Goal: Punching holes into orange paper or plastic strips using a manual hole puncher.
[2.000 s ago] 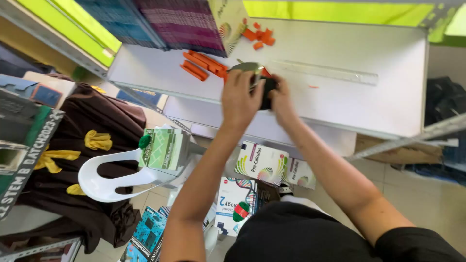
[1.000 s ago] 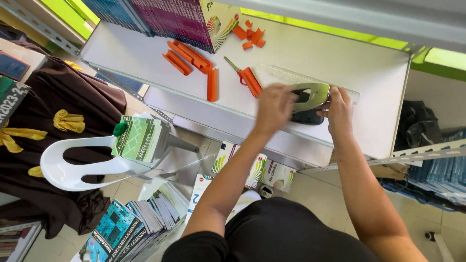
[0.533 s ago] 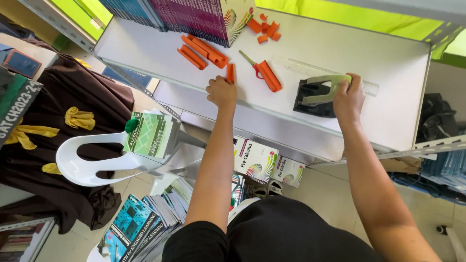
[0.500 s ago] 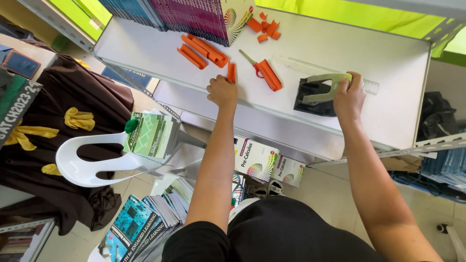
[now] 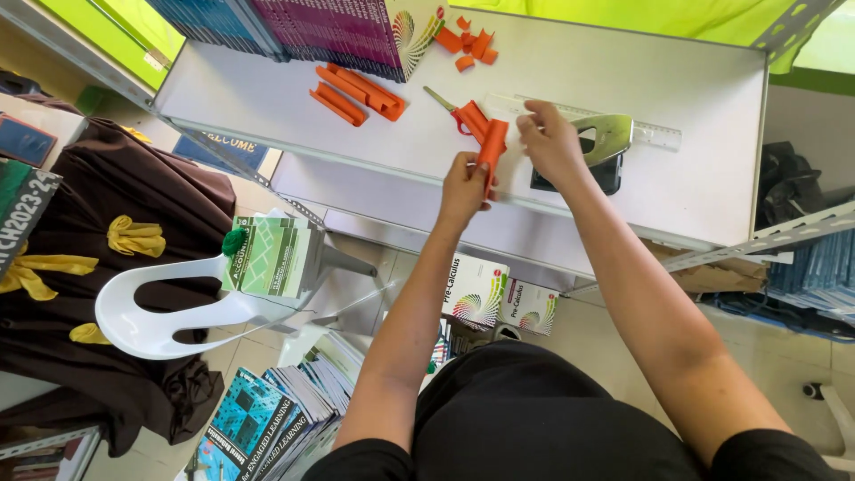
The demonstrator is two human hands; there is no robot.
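My left hand point(image 5: 463, 185) pinches the lower end of an orange paper strip point(image 5: 491, 146) above the white shelf point(image 5: 686, 80). My right hand point(image 5: 549, 142) grips the strip's upper part, just left of a black and silver hole punch point(image 5: 604, 153). Orange-handled scissors point(image 5: 460, 110) lie on the shelf right behind the strip. A clear ruler point(image 5: 655, 134) lies behind the punch. More orange strips point(image 5: 356, 93) are piled to the left, and small orange scraps point(image 5: 467, 43) sit at the back.
A row of books point(image 5: 312, 27) stands at the shelf's back left. Below are a white plastic chair point(image 5: 169, 312) with a green book point(image 5: 272, 256), dark cloth point(image 5: 134, 223), stacked books on the floor point(image 5: 267, 419) and boxes point(image 5: 476, 289).
My left hand picked an orange strip off the shelf and brought it right. My right hand left the hole punch and took hold of the strip too.
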